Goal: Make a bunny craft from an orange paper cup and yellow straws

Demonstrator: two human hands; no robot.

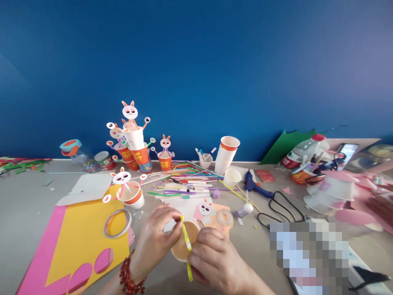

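Low in the middle, a pale paper cup sits with its open mouth facing me. A bright yellow straw, with a whitish spot partway along it, lies across the cup's mouth. My left hand, with a red bead bracelet at the wrist, pinches the straw's upper end between thumb and fingertips. My right hand is closed at the cup's right side, its fingertips on the lower part of the straw. A small grey tip shows above the right fingers; what it belongs to is hidden.
Behind my hands lie a rabbit-face cutout, a tape roll and several coloured straws and markers. Rabbit cups stand left, beyond yellow card. A blue glue gun with cable lies right, near another person's hand.
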